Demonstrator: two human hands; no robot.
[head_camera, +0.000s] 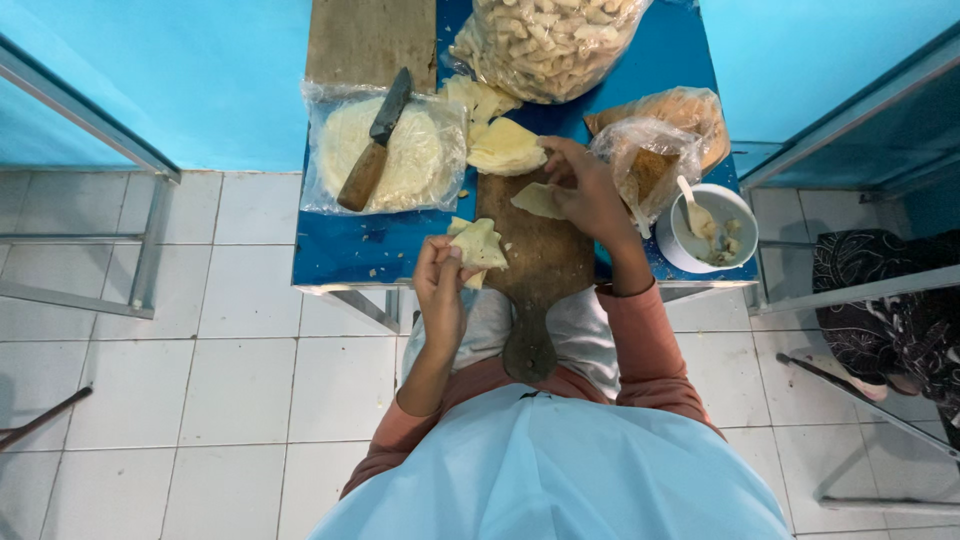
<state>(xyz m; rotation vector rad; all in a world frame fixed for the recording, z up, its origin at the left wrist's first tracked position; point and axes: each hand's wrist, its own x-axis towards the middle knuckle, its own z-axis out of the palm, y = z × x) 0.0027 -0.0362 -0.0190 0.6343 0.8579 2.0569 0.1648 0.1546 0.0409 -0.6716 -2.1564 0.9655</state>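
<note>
My left hand (441, 283) holds a folded triangle of pale dough (478, 245) at the near left edge of a long wooden cutting board (535, 262). My right hand (590, 190) rests on the board's far end, its fingers pinching a flat dough wrapper (537, 200). Just beyond it lies a small stack of cut wrappers (505, 147) on the blue table (370, 250).
A plastic bag of round wrappers (420, 165) with a wooden-handled knife (376, 140) on top lies at left. A big bag of filled pieces (545, 40) stands at the back. At right are a white bowl with spoon (712, 228) and plastic bags (660, 140). Metal frames flank the table.
</note>
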